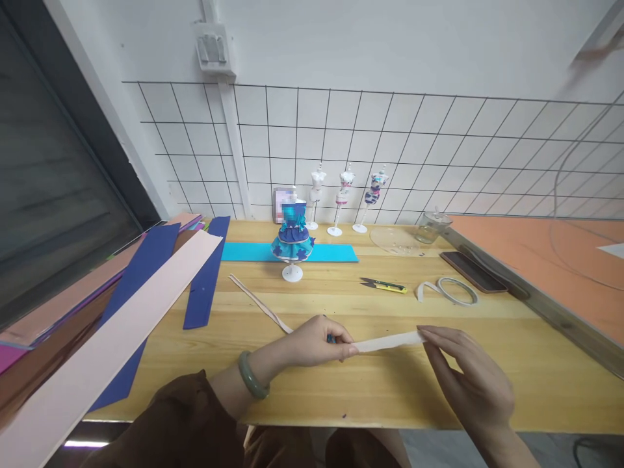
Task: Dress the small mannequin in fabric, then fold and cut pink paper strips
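Right between the two hands, a pale strip (389,341) is stretched level above the worktop (341,409) near its front edge; the left hand (324,341) pinches one end between thumb and fingers, and the right hand (468,370) grips the other at its fingertips; something small and blue shows within the curl of the left fingers, too hidden to make out; a thin pinkish strip (260,303) runs from beside that hand toward the back left; the yellow-handled snips (385,286) and the tape roll (458,292) lie beyond the right hand, with a dark phone (472,272) near the right edge; behind the left hand, a small dress form (292,244) in blue stands upright by the bright blue strip (244,252); three more small forms (345,195) stand along the back edge, left of a glass jar (433,227); long pink (121,338) and navy pieces (202,286) spread over the left edge.
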A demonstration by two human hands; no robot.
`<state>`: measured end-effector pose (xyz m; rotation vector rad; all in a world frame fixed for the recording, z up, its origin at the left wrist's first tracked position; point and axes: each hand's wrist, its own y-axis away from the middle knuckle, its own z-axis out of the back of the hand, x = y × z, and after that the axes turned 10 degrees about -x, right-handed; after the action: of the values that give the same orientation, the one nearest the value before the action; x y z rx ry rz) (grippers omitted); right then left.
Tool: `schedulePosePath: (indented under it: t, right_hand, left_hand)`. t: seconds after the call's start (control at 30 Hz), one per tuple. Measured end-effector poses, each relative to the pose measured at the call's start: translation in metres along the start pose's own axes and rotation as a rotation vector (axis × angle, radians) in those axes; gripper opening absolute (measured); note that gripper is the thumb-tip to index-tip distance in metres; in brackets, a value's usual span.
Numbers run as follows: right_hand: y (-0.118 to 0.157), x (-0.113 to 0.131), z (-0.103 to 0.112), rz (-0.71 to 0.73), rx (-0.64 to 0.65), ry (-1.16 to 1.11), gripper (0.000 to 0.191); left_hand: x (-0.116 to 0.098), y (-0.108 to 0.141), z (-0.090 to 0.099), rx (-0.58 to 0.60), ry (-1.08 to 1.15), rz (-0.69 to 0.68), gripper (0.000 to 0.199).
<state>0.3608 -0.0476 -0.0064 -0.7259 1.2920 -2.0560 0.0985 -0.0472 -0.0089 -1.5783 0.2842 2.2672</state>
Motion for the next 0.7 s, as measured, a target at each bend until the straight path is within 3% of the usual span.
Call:
schedulePosePath:
  t: [0.13, 0.23, 0.33, 0.43, 0.5, 0.6, 0.7]
  right_hand:
    - [0.009, -0.005, -0.004, -0.134, 0.01, -0.021, 0.016]
    - [0.018, -0.009, -0.007, -0.314, 0.015, -0.076, 0.011]
    - [0.023, -0.008, -0.009, -0.711, 0.062, -0.228, 0.017]
    - [0.022, -0.001, -0.014, -1.185, 0.111, -0.665, 0.038]
    - [0.02, 0.009, -0.019, -1.371, 0.124, -0.979, 0.049]
    - [0.017, 0.027, -0.028, -1.466, 0.137, -1.215, 0.053]
    - [0.018, 0.044, -0.039, -1.476, 0.144, -1.198, 0.051]
  left_hand:
    - [-0.001, 0.001, 0.005, 0.084, 0.125, 0.103, 0.04]
    - [-0.002, 0.0, 0.006, 0.115, 0.204, 0.124, 0.04]
    - [-0.002, -0.001, 0.005, 0.101, 0.225, 0.136, 0.039]
    - [0.0, -0.002, 0.003, 0.074, 0.212, 0.147, 0.038]
    - [0.001, -0.003, 0.002, 0.063, 0.204, 0.156, 0.038]
    - [0.003, -0.004, 0.0, 0.044, 0.19, 0.149, 0.041]
    - [0.003, -0.005, -0.001, 0.031, 0.157, 0.136, 0.044]
